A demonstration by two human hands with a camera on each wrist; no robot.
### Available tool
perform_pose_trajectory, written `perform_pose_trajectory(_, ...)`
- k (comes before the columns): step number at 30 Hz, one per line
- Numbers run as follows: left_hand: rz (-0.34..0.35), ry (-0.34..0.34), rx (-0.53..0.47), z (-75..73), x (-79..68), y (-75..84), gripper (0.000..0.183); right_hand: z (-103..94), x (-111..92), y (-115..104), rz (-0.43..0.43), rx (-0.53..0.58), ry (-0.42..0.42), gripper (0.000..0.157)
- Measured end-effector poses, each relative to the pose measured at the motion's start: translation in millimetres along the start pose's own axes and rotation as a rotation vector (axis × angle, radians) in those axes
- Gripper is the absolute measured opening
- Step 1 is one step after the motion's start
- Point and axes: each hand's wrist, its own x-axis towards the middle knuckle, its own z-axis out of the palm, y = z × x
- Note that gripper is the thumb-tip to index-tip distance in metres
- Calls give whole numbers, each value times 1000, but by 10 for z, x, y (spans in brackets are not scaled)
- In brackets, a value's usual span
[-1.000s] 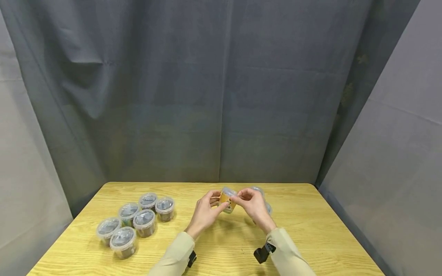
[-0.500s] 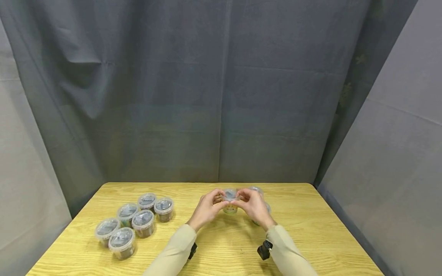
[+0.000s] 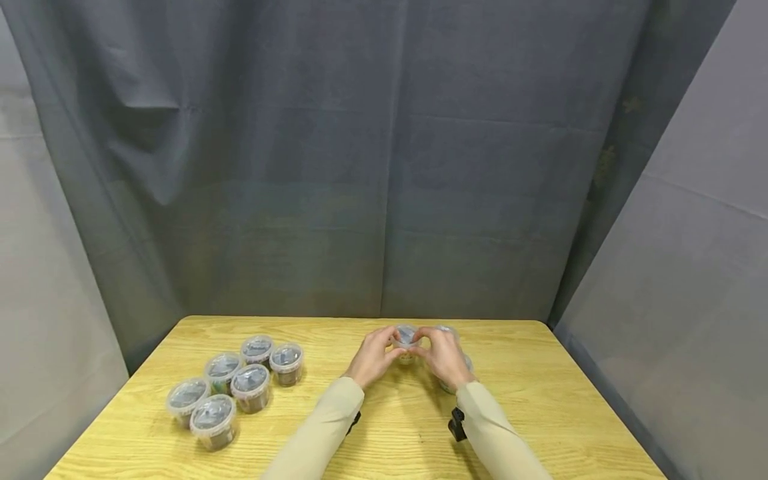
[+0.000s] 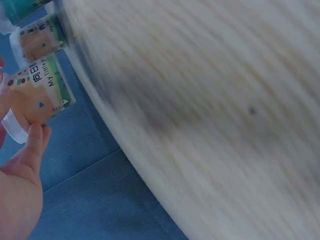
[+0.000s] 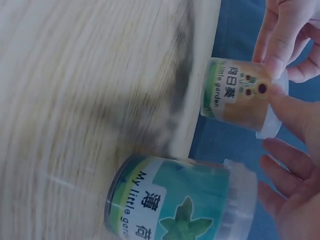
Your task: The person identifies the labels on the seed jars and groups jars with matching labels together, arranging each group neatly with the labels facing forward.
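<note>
Both hands hold a small clear plastic seed-growing tub (image 3: 407, 333) with an orange sunflower label, upright near the far side of the table. The left hand (image 3: 373, 357) pinches its lid rim from the left; the right hand (image 3: 443, 355) pinches it from the right. In the right wrist view the thumbs meet near the lid of this orange tub (image 5: 242, 95). Whether its base touches the table I cannot tell. A teal mint-labelled tub (image 5: 182, 200) stands close by the right hand. Another orange-labelled tub (image 4: 37, 42) shows in the left wrist view.
Several lidded tubs with dark contents (image 3: 250, 387) stand grouped on the left of the wooden table (image 3: 384, 433). Further tubs (image 3: 447, 330) are partly hidden behind the right hand. A grey curtain (image 3: 300, 200) hangs behind the table's far edge.
The orange tub has gone from tilted to upright and shifted slightly right. The left hand moved right with it and now pinches its rim, as the right hand does.
</note>
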Motion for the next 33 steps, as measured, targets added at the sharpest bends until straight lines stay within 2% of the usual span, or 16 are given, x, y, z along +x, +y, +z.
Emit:
perform_pose_trajectory(10,-71,-23,31,155,98,-21,17,57,57,109,50,-67,-87,16)
perform_pose_trajectory(14,-105,-23,36,184,118,-39,15,79,76,123,41,-81,-103,17)
perform_pose_trajectory(22,-124,2,74,191,194,28,13,43,139,150,46,-148,-124,20)
perform_pose_trajectory(27,-163,-12,94,193,225,25,11,56,170,162,50,-167,-162,20)
perform_pose_trajectory(33,-176,-19,111,183,232,4,10,77,174,153,62,-167,-171,20)
